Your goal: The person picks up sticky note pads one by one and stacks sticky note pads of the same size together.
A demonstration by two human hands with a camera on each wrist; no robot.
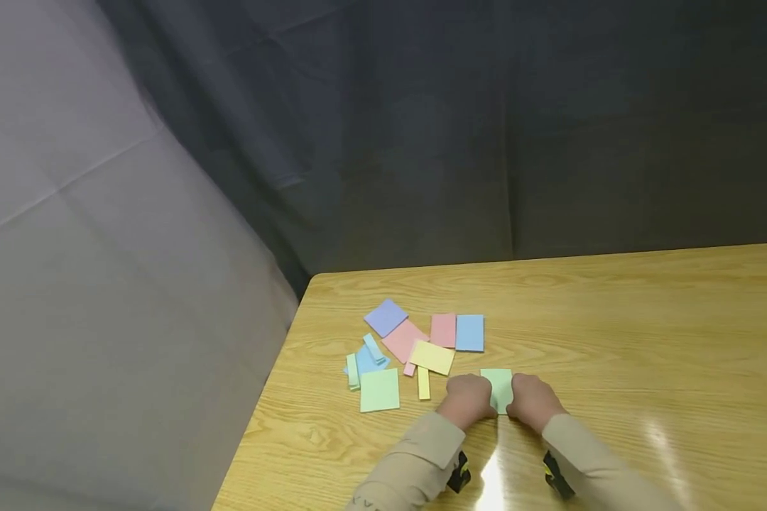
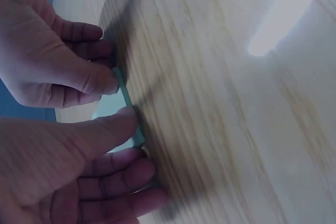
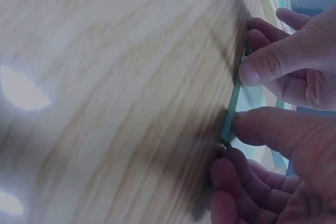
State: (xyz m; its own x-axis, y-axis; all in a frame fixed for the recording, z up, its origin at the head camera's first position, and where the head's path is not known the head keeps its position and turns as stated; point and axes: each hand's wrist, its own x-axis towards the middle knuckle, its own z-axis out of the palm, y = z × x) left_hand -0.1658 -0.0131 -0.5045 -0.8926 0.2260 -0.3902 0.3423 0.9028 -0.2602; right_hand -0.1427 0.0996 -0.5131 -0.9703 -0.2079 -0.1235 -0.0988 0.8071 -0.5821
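A pale green sticky note pad point(image 1: 501, 390) lies between the two hands near the front of the table. My left hand point(image 1: 469, 399) pinches its left side, and my right hand point(image 1: 533, 402) pinches its right side. In the left wrist view both thumbs press along the near edge of the pad point(image 2: 126, 95), with the other fingers curled at its sides. From the right wrist, the thick edge of the pad point(image 3: 232, 106) shows close to the wood, tilted in that view. Its underside is hidden.
Left of the hands lie a larger green pad point(image 1: 380, 390), a yellow pad point(image 1: 432, 357), a purple pad point(image 1: 386, 317), pink pads point(image 1: 443, 331), a blue pad point(image 1: 469, 333) and several narrow strips, some overlapping. A dark curtain point(image 1: 422, 142) hangs behind the wooden table point(image 1: 613, 319).
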